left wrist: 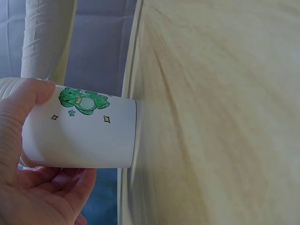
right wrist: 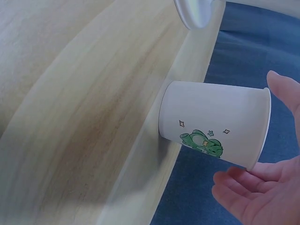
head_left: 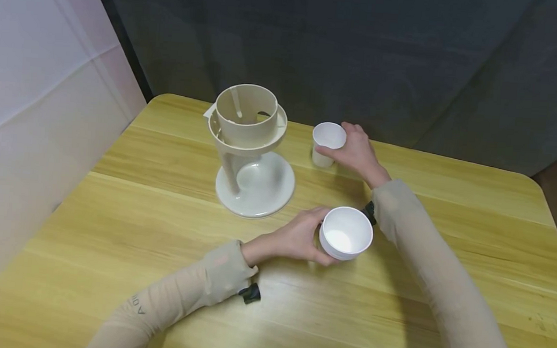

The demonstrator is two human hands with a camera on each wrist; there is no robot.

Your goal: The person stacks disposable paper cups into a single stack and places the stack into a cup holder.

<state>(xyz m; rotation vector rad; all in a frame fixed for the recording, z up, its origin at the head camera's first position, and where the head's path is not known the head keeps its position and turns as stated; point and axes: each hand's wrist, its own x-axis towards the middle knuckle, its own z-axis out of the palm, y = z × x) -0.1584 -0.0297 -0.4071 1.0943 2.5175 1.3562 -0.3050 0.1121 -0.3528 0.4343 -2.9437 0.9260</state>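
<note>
My left hand (head_left: 298, 234) grips a stack of white paper cups (head_left: 343, 254), with thumb and fingers on opposite sides. Several nested rims show at the stack's end in the left wrist view, and a green cartoon animal (left wrist: 84, 101) is printed on its side. Farther back, my right hand (head_left: 357, 152) holds a single white paper cup (head_left: 321, 160) near its rim, thumb on one side and fingers on the other. That cup (right wrist: 211, 108) stands upright on the table and bears a similar green print.
To the left of the single cup stands a cream plastic stand (head_left: 244, 136) with a ring-shaped holder above a round white base (head_left: 277, 187). The wooden table (head_left: 110, 227) ends at a dark curtain (head_left: 364, 56) behind and a white cloth (head_left: 46, 98) on the left.
</note>
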